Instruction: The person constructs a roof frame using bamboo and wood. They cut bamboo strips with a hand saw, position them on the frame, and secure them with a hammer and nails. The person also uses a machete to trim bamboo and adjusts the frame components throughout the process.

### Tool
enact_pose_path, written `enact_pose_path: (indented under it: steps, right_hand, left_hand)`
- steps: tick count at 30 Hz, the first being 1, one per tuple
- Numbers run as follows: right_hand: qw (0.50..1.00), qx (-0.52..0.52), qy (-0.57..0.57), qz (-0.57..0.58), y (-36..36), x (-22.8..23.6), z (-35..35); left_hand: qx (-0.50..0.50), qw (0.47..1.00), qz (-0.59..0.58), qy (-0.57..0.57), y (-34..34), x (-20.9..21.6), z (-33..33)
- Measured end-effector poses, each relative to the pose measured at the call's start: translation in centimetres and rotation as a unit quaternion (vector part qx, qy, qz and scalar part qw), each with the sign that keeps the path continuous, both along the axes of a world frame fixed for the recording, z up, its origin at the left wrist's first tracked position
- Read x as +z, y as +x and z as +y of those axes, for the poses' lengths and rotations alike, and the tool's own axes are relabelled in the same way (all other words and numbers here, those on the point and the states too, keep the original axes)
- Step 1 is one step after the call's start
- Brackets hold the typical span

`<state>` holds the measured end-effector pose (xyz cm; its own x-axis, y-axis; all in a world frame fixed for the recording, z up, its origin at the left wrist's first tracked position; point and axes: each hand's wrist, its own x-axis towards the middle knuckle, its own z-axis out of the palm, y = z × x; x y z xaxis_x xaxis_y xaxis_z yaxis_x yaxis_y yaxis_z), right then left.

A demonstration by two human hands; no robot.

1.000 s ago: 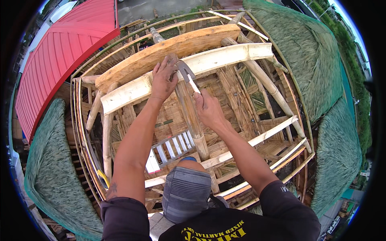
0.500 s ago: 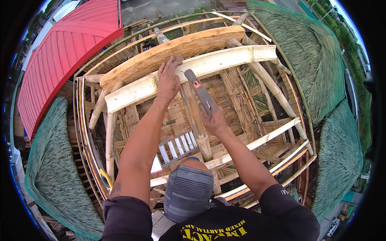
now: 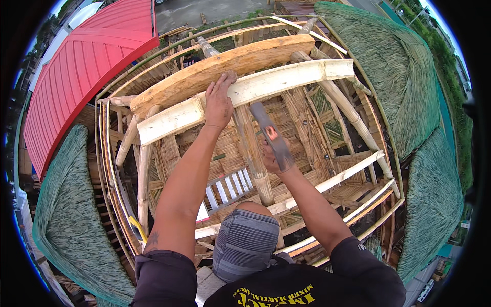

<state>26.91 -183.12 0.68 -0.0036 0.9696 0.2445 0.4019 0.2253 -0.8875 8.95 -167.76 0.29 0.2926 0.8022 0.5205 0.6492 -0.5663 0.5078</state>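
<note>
Grip of your right hand (image 3: pixel 274 155) is wrapped around a dark grey, metal-headed hammer (image 3: pixel 267 123), to the right of a round brown pole (image 3: pixel 247 134). Your left hand (image 3: pixel 219 106) lies over a pale split-bamboo strip (image 3: pixel 294 78); whether it pinches anything, you cannot tell. Beyond stands a curved orange-brown plank (image 3: pixel 220 70). Below, between your forearms, lies a silver metal ladder (image 3: pixel 228 190).

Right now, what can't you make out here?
All in the head view:
Hammer: handle hidden behind its head and your right hand.
Split bamboo: the patch under your left hand is covered.
Aluminium ladder: one end partly behind your left forearm.
Black T-shirt: cut off by the lower edge.
</note>
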Motion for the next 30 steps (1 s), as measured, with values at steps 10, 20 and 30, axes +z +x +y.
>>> enact_pose_path:
  steps: [10, 20, 30]
  right_hand:
    - [0.995, -0.053, -0.041, -0.075, -0.1, -0.9, 2.0]
    - [0.993, -0.065, -0.047, -0.087, 0.3, 0.3, 1.8]
    - [0.985, -0.083, -0.091, -0.122, 1.0, 6.9, -4.7]
  left_hand:
    - [0.001, 1.0, -0.003, 0.012, 0.0, 0.0, 0.1]
    - [0.007, 1.0, -0.01, 0.028, 0.2, 0.0, 0.4]
    - [-0.109, 0.985, -0.026, -0.132, -2.5, 5.0, -1.6]
